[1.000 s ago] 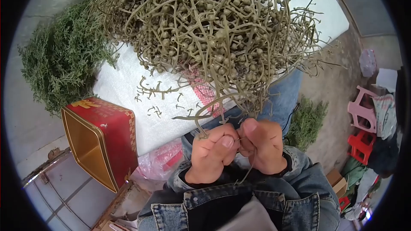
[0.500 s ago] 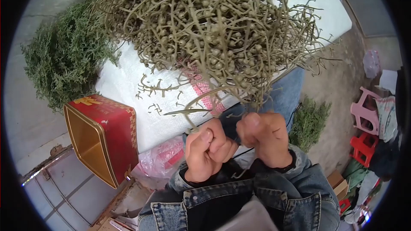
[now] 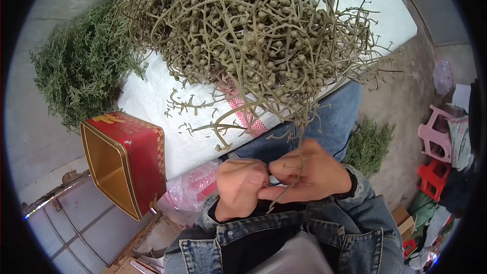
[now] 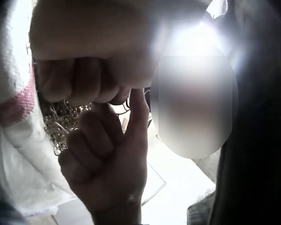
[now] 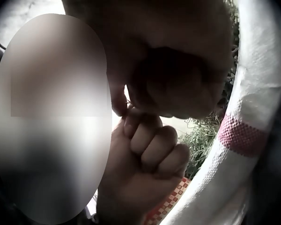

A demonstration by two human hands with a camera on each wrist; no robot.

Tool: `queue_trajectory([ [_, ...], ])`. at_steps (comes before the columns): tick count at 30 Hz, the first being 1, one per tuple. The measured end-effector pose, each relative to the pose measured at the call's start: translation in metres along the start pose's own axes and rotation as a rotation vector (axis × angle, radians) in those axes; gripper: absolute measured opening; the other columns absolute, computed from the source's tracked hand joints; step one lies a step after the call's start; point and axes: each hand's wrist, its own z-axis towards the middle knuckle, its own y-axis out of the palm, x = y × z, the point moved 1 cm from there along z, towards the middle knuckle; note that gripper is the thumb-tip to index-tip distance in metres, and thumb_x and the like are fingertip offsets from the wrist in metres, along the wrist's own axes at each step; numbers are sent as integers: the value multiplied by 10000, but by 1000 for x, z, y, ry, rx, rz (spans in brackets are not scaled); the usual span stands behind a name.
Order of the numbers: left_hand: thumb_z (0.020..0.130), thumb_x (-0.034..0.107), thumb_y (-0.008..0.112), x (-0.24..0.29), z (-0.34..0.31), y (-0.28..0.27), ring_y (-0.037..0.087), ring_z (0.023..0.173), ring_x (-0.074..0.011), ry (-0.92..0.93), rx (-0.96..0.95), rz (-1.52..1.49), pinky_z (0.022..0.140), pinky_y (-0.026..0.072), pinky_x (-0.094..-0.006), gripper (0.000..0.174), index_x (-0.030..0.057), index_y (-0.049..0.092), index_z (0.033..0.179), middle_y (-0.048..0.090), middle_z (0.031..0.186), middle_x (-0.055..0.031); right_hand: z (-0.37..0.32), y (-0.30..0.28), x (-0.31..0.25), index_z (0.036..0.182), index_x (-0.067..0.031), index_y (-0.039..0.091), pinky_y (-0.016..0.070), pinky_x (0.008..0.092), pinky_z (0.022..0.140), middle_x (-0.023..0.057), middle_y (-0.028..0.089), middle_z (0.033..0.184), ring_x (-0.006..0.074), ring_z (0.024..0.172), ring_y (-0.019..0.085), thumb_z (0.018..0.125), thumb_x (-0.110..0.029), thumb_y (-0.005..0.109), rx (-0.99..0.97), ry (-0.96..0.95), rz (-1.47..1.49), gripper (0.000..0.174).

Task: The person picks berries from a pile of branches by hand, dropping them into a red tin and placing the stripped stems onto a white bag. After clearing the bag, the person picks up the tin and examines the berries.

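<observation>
A big tangled pile of olive-green beaded stems (image 3: 253,30) lies on a white woven sack (image 3: 152,106) in front of me. Both hands meet just below it, over my lap. My right hand (image 3: 284,180) has its fingers curled round a thin stem (image 3: 280,196) that runs down from the pile and hangs out under the hand. My left hand (image 3: 252,182) is curled into a fist against the right forefinger, pinching the same stem. In the left wrist view the left hand's fist (image 4: 79,84) sits above the right hand (image 4: 131,117). The right wrist view shows the left fist (image 5: 150,140) under the right hand (image 5: 178,84).
A red and gold tin (image 3: 127,157) lies tipped on its side at the left, beside a pink plastic bag (image 3: 187,190). Feathery green foliage (image 3: 76,66) is heaped at the far left, a smaller clump (image 3: 370,142) at the right. Pink and red stools (image 3: 433,147) stand beyond.
Both hands have come down from the foot of the pile and closed together. The right hand has turned its forefinger toward the left fist, drawing one thin stem down.
</observation>
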Motion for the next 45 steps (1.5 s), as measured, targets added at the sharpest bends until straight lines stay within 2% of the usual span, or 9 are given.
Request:
queue_trajectory([
  [8,972,103,481,8,0,-8,529,457,-249,-160,-199,289,453,391,-334,339,-35,562,674,561,583,-115,-6,8,18,846,-50,638,414,340,449,50,561,613,265,530,580,816,-175,740,-52,-194,-84,164],
  [13,958,161,490,2,-3,0,438,412,-196,-352,-121,63,427,323,-312,387,-12,537,615,466,525,-87,-16,6,12,844,-63,637,440,356,460,43,584,654,261,547,585,799,-160,733,-44,-183,-305,144],
  [17,963,88,517,-5,-2,-5,500,448,-132,-229,-193,210,458,401,-288,222,-35,635,821,542,545,-66,-19,6,15,838,-62,638,435,361,456,43,590,662,262,541,580,806,-146,714,24,-153,-443,117],
  [21,903,54,595,-4,-7,-7,425,436,-99,-418,-7,-50,466,390,-240,115,-31,638,967,477,533,-23,-16,-1,17,815,-43,634,425,365,447,68,580,640,274,527,574,835,-127,677,90,-162,-323,96],
  [24,869,85,656,4,-2,-9,446,456,-86,-136,-143,426,444,330,-256,203,-42,581,1009,546,565,-32,-16,-7,15,804,-13,625,430,370,446,103,583,629,289,526,578,862,-115,642,68,-111,-220,118],
  [32,801,32,709,-10,9,-3,578,512,-157,198,-234,422,455,404,-283,209,-19,604,974,656,695,-78,-23,-20,25,893,33,652,384,374,453,153,570,627,307,495,533,942,-112,562,-42,-13,159,178],
  [36,728,84,768,-14,5,-3,509,476,-162,277,-313,656,449,402,-293,262,-6,636,935,593,644,-22,-21,-27,26,878,45,637,370,379,466,164,543,604,315,482,499,962,-125,544,-173,77,279,212],
  [40,751,98,747,-14,3,1,522,501,-187,360,-348,781,467,414,-292,192,-3,621,856,598,658,-46,-18,-26,29,832,48,618,364,378,471,161,522,586,319,475,474,966,-128,542,-224,18,301,234],
  [45,785,43,688,-26,-1,8,535,497,-219,307,-248,620,463,422,-310,106,-6,598,811,597,670,-76,-17,-28,35,777,41,590,360,382,475,156,508,580,318,484,478,962,-125,546,-229,-1,268,252],
])
